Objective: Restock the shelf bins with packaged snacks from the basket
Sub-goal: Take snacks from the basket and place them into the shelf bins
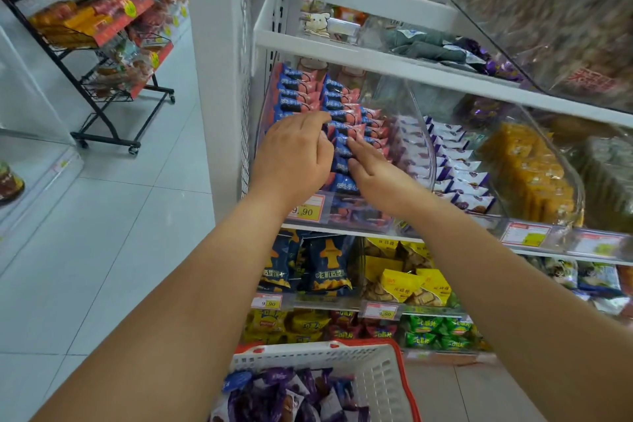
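Both my hands reach into the clear shelf bin (416, 106) at the left end of the middle shelf. It holds rows of blue-and-pink snack packets (337, 96). My left hand (296, 154) lies on the left rows, its fingertips touching a packet. My right hand (373, 168) presses straight fingers against the middle row. Whether either hand holds a packet is hidden. Below, the white basket (383, 373) with a red rim holds several purple and white packaged snacks (291, 394).
The neighbouring bin holds purple-and-white packets (455, 161), then yellow packets (527, 168). Lower shelves carry dark blue bags (325, 267), yellow packs and chips. A white upright (219, 62) bounds the shelf on the left. A black wheeled rack (102, 55) stands on the tiled floor.
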The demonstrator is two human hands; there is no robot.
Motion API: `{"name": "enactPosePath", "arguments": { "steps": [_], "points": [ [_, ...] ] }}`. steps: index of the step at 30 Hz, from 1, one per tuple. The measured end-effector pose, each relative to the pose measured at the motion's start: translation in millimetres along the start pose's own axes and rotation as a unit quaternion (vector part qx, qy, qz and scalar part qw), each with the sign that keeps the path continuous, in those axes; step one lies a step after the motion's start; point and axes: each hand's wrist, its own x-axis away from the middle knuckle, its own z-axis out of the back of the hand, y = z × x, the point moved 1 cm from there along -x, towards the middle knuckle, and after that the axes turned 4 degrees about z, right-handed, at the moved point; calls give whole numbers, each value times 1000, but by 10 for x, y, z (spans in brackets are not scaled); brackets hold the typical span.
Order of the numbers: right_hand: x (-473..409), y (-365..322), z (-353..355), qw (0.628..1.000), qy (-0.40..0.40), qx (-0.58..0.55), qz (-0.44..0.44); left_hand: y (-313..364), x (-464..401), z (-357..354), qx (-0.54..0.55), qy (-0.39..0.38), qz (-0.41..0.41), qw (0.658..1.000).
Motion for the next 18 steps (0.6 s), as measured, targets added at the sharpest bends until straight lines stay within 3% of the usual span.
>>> {"name": "enactPosePath", "arguments": {
  "steps": [3, 6, 10, 13, 16, 18],
  "points": [
    [-36, -4, 68, 999, 31, 14, -12, 0, -13, 0, 6, 0, 13, 1000],
    [-128, -141, 116, 993, 95, 54, 35, 5, -13, -12, 11, 5, 17, 1000],
    [-257, -257, 14, 994, 16, 92, 61, -3, -16, -18, 17, 5, 24, 1000],
    [-265, -251, 63, 997, 31, -16, 65, -24, -33, -43, -35, -29, 3, 999],
    [-320, -123, 318, 966, 169, -192, -36, -53, -48, -61, -84, -62, -7, 994],
    [-449, 26, 453, 945, 213, -226, -103, -47, -58, -57, -96, -76, -1, 992]
  ]
}}
